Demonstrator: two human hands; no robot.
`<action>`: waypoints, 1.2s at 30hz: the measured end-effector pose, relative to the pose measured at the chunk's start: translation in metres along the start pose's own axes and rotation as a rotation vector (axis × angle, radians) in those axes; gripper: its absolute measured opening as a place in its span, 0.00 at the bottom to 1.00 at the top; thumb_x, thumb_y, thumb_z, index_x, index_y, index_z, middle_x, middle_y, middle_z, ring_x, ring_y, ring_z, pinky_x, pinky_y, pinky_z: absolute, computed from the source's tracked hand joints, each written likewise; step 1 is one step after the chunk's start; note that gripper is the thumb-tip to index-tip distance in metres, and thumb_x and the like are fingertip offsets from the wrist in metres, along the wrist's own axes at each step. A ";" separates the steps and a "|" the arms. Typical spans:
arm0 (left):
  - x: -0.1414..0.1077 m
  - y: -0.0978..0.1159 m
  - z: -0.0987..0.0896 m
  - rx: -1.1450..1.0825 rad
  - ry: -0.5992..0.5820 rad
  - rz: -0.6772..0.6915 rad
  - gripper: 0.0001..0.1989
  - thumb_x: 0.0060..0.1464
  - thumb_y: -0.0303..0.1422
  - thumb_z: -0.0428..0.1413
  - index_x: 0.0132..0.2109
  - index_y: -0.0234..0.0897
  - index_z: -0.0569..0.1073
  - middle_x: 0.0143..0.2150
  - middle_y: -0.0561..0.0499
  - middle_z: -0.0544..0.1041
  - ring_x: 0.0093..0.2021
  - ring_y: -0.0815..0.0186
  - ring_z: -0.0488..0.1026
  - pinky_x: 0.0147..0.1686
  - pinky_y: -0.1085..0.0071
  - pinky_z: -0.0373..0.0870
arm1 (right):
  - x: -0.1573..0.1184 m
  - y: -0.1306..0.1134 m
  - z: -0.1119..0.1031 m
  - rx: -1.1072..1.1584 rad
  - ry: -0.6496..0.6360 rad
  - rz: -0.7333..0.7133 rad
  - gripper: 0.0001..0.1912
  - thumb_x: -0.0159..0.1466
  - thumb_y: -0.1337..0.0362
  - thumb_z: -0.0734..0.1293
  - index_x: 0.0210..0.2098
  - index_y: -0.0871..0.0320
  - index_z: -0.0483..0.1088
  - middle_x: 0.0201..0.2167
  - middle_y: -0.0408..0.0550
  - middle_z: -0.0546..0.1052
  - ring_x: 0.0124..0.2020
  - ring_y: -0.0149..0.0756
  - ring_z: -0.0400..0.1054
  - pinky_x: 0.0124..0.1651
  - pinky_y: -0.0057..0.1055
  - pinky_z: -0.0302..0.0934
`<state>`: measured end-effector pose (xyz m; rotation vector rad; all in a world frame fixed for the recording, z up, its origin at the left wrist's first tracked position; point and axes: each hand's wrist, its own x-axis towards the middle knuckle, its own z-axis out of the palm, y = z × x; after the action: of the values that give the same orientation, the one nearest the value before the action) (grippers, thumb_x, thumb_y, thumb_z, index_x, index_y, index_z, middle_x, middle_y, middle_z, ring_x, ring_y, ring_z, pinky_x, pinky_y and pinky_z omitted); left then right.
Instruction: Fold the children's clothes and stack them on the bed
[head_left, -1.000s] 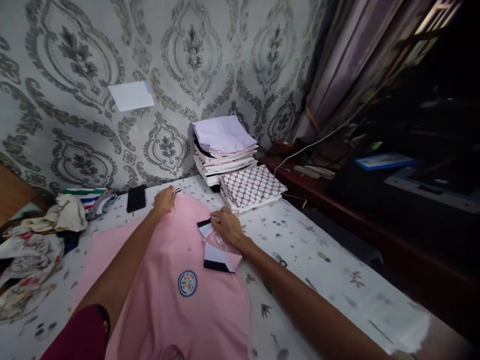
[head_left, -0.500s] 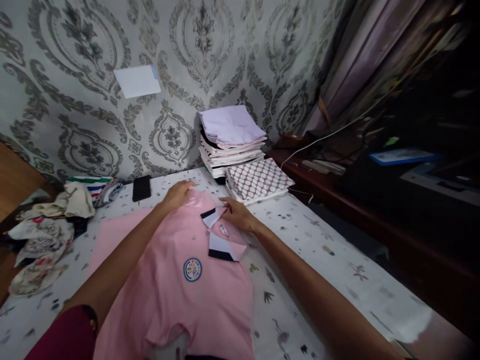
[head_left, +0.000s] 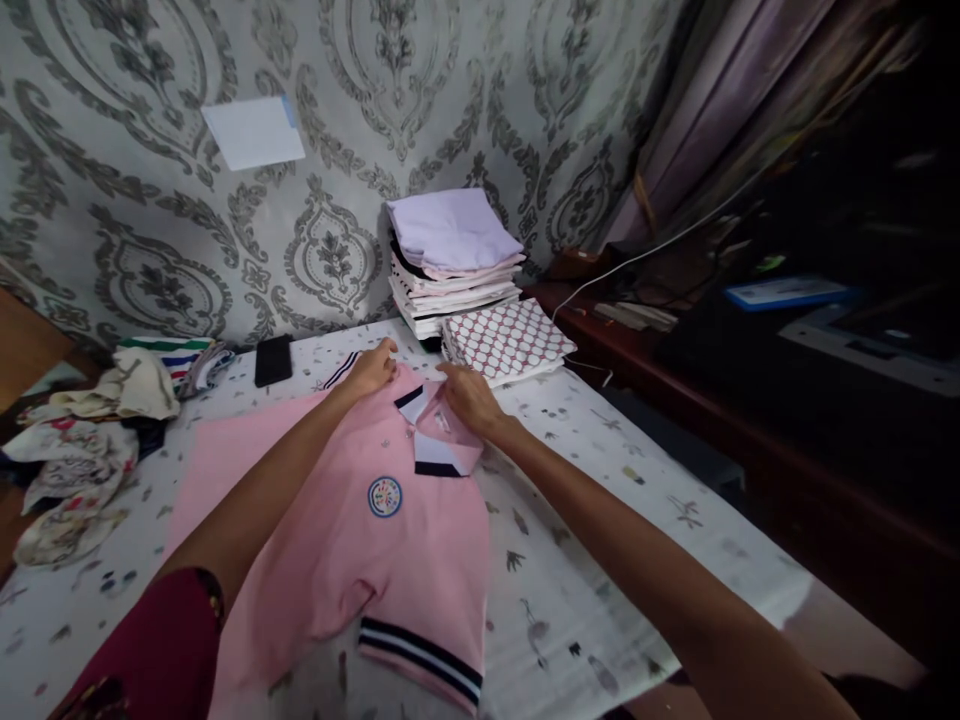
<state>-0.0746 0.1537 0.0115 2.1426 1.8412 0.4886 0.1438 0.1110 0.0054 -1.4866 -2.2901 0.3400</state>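
Shirt is lying spread under and between the 2 hands, reaching back beneath the left forearm. Left hand is resting at the shoulder edge, fingers partly curled; whether it is gripping cloth, I cannot tell. Right hand is bending half-closed over the collar, its hold hidden. Just beyond it, patterned cloth is lying folded. For smoothing the shoulder, light, even tension is probably serving best, without bunching the collar.

Pink shirt: matt cloth; phone: smooth, dark; table cover: cloth.
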 end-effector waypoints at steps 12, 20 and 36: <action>-0.195 -0.002 -0.003 -0.079 -0.026 0.276 0.19 0.68 0.41 0.45 0.60 0.40 0.67 0.64 0.44 0.69 0.65 0.57 0.64 0.66 0.55 0.60 | -0.096 0.007 -0.011 0.286 -0.154 -0.344 0.14 0.68 0.59 0.64 0.51 0.55 0.74 0.47 0.52 0.78 0.48 0.43 0.71 0.52 0.40 0.63; -0.258 0.025 0.005 0.051 -0.164 0.412 0.21 0.70 0.39 0.40 0.64 0.41 0.64 0.70 0.44 0.64 0.71 0.57 0.57 0.70 0.50 0.52 | -0.081 0.004 -0.030 0.276 -0.179 -0.253 0.12 0.68 0.63 0.62 0.46 0.57 0.76 0.29 0.43 0.77 0.29 0.32 0.66 0.36 0.29 0.56; -0.318 0.103 -0.007 -0.233 -0.305 0.594 0.13 0.68 0.32 0.46 0.56 0.41 0.69 0.55 0.44 0.76 0.57 0.60 0.73 0.57 0.63 0.72 | -0.125 -0.025 -0.029 -0.044 -0.118 -0.508 0.13 0.69 0.62 0.62 0.48 0.60 0.74 0.46 0.58 0.75 0.47 0.46 0.67 0.50 0.42 0.61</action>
<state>-0.0274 -0.1767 0.0364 2.4099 0.9258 0.4348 0.1811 -0.0134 0.0181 -0.8696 -2.6760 0.2331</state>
